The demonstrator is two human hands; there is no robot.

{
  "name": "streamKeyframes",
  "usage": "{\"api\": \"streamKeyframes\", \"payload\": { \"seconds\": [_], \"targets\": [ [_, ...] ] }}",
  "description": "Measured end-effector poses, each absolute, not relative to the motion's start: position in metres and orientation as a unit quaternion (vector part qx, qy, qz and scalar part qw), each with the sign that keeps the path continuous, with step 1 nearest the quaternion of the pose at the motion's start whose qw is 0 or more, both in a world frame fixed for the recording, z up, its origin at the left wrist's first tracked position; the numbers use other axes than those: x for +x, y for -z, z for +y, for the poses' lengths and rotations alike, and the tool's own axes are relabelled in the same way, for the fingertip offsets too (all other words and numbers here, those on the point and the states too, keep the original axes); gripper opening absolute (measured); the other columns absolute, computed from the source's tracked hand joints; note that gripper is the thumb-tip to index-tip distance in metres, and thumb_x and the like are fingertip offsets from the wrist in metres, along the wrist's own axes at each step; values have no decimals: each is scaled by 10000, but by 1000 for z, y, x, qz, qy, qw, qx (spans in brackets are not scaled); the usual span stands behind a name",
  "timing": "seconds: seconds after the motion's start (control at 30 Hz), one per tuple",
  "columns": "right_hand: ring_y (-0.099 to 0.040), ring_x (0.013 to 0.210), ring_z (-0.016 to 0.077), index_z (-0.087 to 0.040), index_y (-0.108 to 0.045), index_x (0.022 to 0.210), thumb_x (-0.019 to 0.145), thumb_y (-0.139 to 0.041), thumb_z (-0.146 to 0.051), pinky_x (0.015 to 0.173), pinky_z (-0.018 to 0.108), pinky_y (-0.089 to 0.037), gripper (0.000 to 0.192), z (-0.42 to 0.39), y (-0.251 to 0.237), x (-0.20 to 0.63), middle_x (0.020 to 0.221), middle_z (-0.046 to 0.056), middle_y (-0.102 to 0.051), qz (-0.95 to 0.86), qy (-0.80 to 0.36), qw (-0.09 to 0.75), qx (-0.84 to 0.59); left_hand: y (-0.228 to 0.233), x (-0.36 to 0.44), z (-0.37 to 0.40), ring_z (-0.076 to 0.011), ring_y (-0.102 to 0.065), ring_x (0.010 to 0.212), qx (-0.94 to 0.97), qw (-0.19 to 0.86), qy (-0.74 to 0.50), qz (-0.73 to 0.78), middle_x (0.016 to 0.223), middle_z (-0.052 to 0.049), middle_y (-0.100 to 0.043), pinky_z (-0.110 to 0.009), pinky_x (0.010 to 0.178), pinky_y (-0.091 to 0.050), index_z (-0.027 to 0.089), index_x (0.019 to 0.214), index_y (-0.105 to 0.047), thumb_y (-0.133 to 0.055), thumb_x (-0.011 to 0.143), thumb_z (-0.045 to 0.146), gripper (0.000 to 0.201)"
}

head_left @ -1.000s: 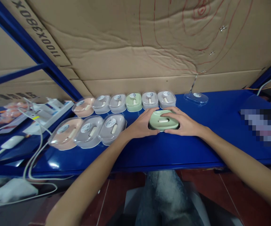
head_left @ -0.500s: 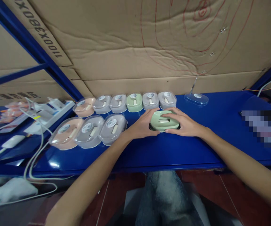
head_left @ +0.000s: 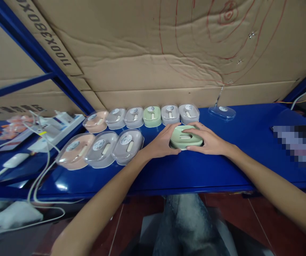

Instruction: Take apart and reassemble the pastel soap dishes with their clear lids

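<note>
Green box mid-desk, lidless, clasped by left hand and right hand. Nine lidded boxes lined up toward back-left; spare lid waits near back edge.

Cardboard sheet, upper left of frame: printed upside down, reads approx. "1100X380X…", rest cut off by frame edge. Lower cardboard strip, left edge: dark printed chars, too blurred to read. Round stickers on the clear lids, centre-left: print too small to read. Red pen scrawl, top right of cardboard: circled mark, illegible.
</note>
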State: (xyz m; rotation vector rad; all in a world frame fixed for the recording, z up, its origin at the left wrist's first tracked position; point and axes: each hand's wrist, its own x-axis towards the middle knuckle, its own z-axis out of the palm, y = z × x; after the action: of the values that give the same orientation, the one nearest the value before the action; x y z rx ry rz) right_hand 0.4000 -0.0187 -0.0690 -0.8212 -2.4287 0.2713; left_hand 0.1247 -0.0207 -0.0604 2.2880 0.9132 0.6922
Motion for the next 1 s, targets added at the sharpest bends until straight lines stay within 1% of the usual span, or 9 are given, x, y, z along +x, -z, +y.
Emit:
{"api": "streamKeyframes", "payload": {
  "seconds": [0.2,0.33,0.5,0.6,0.7,0.77,0.87,0.93,1.0],
  "targets": [
    [-616,1396,416,-287,-672,1486,915,-809,-639,1173,637,-541,685,-19,72,400,1496,171,-601,-901,-106,277,-317,63,125,-18,-435,-454,1569,859,277,-267,337,1690,-155,-455,-645,1305,-375,285,1667,-360,-903,762,351,1057],
    [-644,1354,398,-276,-661,1491,922,-806,-630,1148,618,-565,686,-19,71,399,1469,169,-610,-902,-115,276,-310,63,125,-19,-414,-461,1572,857,281,-263,343,1691,-150,-455,-619,1312,-381,278,1666,-362,-905,764,345,1055],
    [-665,1319,392,-268,-667,1480,911,-817,-629,1121,608,-585,690,-18,69,399,1436,161,-635,-902,-122,278,-307,61,124,-20,-410,-459,1577,854,281,-261,351,1698,-149,-457,-611,1316,-378,271,1672,-363,-908,767,341,1059],
    [-671,1310,385,-285,-656,1489,903,-831,-622,1115,605,-589,699,-17,69,398,1417,154,-642,-897,-129,287,-309,61,124,-20,-411,-438,1597,853,285,-262,351,1725,-152,-432,-626,1321,-366,281,1685,-346,-910,765,347,1081],
    [-695,1258,371,-294,-637,1504,889,-850,-608,1086,599,-605,723,-17,70,398,1375,145,-652,-887,-147,305,-315,62,124,-19,-419,-396,1626,853,287,-263,347,1760,-164,-388,-652,1327,-345,281,1708,-307,-903,766,356,1117],
    [-711,1223,365,-302,-650,1486,884,-858,-597,1063,591,-616,702,-17,71,398,1348,134,-663,-879,-156,317,-321,63,124,-18,-425,-363,1646,853,289,-263,346,1780,-170,-358,-663,1333,-331,280,1723,-279,-899,767,369,1143],
    [-715,1218,353,-306,-698,1420,892,-858,-575,1074,580,-611,614,-17,72,398,1364,129,-659,-877,-155,320,-324,65,124,-17,-427,-330,1666,852,291,-264,347,1798,-179,-326,-656,1352,-302,264,1736,-256,-897,767,383,1167],
    [-713,1229,348,-300,-715,1393,890,-864,-565,1091,578,-601,588,-16,73,399,1378,130,-652,-882,-151,315,-318,66,124,-17,-426,-335,1664,851,290,-262,350,1796,-182,-332,-650,1356,-296,251,1734,-264,-897,767,386,1164],
    [-711,1241,350,-288,-717,1393,884,-870,-570,1099,579,-596,602,-14,74,399,1386,137,-647,-885,-150,310,-313,66,125,-17,-429,-364,1648,850,292,-257,355,1783,-180,-358,-654,1347,-310,254,1726,-284,-901,767,390,1148]
  ]
}}
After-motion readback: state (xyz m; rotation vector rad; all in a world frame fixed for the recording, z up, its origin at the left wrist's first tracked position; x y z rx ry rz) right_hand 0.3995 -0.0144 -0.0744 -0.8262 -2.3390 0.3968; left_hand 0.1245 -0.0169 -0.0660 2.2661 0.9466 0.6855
